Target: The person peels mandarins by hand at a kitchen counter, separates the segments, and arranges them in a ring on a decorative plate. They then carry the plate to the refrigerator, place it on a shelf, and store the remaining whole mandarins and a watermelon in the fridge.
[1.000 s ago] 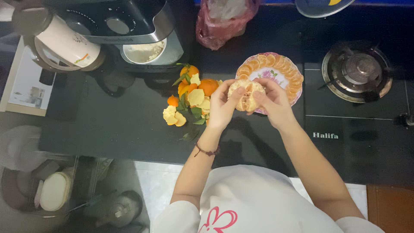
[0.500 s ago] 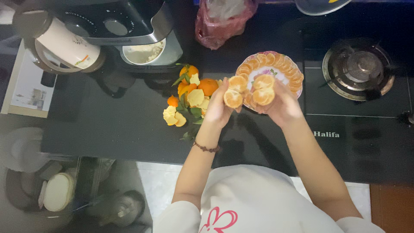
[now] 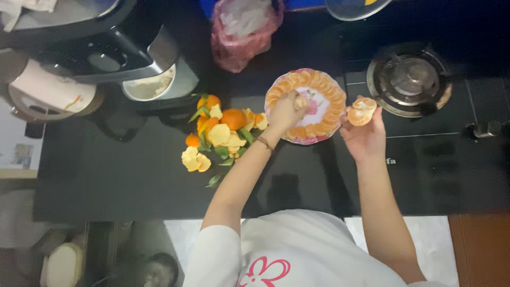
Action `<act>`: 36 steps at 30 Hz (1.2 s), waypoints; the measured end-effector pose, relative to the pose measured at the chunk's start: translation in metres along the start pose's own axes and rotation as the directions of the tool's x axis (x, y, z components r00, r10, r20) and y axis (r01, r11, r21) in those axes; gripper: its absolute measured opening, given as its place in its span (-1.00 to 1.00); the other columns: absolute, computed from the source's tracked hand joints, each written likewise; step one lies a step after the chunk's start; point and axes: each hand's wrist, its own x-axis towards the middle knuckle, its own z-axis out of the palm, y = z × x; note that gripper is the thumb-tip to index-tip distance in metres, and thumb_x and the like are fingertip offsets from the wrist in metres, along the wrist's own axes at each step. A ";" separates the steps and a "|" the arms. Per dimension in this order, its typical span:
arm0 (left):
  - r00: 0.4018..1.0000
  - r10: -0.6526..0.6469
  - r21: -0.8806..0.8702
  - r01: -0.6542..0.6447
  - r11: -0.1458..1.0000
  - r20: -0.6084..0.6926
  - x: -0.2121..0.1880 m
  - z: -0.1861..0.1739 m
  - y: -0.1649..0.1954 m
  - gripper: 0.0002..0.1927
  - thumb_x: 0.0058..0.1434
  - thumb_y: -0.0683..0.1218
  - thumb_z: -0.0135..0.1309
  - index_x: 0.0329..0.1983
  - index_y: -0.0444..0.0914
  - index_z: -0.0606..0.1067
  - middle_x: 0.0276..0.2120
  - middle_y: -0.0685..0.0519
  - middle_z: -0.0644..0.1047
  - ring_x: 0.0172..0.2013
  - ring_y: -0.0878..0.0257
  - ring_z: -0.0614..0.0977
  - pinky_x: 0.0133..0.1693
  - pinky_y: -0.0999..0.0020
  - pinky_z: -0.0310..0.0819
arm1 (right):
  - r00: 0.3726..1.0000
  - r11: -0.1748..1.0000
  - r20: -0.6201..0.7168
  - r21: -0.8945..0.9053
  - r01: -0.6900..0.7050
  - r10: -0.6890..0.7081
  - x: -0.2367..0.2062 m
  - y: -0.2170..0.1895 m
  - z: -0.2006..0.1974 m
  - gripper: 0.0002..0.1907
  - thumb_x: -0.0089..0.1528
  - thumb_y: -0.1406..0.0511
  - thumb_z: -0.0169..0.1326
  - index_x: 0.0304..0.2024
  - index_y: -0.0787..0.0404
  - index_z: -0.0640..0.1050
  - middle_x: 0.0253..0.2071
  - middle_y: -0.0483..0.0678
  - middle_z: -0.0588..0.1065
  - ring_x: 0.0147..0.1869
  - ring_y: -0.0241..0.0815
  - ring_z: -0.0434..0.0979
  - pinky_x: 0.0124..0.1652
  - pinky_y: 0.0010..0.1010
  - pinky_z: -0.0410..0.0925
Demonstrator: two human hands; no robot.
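Placing a peeled mandarin segment (image 3: 300,101) onto the plate (image 3: 276,86), hands now parted.

Left hand (image 3: 285,112) over the centre of the flowered plate, fingers closed around the small segment, which sits just inside the ring of orange segments (image 3: 330,109) lining the rim. Right hand (image 3: 364,134) beside the plate's right edge, above the dark bench (image 3: 122,175), fingers gripping the remaining peeled mandarin half (image 3: 361,111). Half a second earlier: both hands close together over the plate, each with a fruit piece; a full second earlier: both clasped on one fruit. Unchanged since then: pile of peels, leaves and whole mandarins (image 3: 220,133) left of the plate, gas burner (image 3: 409,79) to the right, pink bag (image 3: 241,32) behind.
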 end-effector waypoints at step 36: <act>0.999 0.021 -0.877 -0.052 0.478 -0.048 -0.257 -0.071 0.197 -0.81 0.38 -0.15 0.13 -0.04 -0.37 0.53 -0.23 0.09 0.61 -0.21 0.44 0.59 -0.17 0.50 0.53 | 0.848 0.205 0.501 -0.824 0.528 -0.169 -0.188 -0.020 0.094 -0.43 0.15 0.33 0.36 0.17 0.31 0.46 0.07 0.06 0.55 0.15 -0.19 0.58 0.11 -0.37 0.44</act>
